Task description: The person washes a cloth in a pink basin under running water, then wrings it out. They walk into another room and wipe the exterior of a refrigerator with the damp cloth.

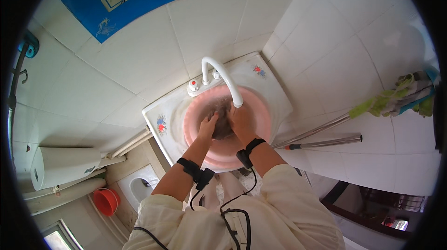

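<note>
A pink plastic basin [262, 124] sits in a white washbasin [167, 105] with floral decals. In the basin is a dark, wet-looking cloth [223, 126], partly hidden by my hands. My left hand [208, 124] grips its left side, thumb and fingertips on the fabric. From the right, my right hand [241, 119] holds the cloth, its fingers partly hidden by the spout. The white gooseneck faucet [223, 72] arches over the basin, its outlet just above my right hand. A tap knob with a red mark [193, 84] stands left of the spout.
A blue-framed mirror [167, 7] hangs on the tiled wall. Right of the washbasin, a metal-handled mop [317, 129] and another metal pole [328, 142] lean out. At left are a white water heater tank [68, 166], a red bucket [105, 201] and a squat toilet [139, 183].
</note>
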The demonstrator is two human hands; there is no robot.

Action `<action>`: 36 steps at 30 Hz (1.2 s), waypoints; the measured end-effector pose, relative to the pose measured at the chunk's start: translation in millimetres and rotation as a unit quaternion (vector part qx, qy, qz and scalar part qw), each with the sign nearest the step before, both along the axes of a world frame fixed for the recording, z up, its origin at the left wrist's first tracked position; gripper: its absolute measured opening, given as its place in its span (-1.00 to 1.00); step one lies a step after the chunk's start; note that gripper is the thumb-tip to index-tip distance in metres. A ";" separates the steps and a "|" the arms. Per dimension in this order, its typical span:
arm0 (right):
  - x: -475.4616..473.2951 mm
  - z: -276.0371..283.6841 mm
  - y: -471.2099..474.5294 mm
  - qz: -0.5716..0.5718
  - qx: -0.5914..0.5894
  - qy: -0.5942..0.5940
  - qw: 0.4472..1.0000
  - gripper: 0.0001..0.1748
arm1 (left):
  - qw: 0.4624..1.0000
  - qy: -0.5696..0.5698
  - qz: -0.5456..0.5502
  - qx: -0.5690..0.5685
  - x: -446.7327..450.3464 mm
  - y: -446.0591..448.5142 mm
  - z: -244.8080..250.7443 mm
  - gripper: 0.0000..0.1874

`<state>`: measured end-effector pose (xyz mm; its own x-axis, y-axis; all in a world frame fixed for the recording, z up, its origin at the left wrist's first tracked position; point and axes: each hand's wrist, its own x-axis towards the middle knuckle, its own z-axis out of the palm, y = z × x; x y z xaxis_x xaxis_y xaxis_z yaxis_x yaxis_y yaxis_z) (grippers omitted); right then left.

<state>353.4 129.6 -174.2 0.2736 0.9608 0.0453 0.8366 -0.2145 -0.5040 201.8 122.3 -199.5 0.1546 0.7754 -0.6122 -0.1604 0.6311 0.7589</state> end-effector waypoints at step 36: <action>-46.9 46.5 -9.7 0.063 0.219 0.096 0.969 -0.78 | 0.935 -0.275 0.141 -0.172 18.7 15.3 -26.2 -0.58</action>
<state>306.6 119.9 -127.8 0.1986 0.8872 0.4165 0.7235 0.1540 -0.6730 220.5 137.6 -225.7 0.3388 0.6047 -0.7209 -0.6645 0.6962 0.2717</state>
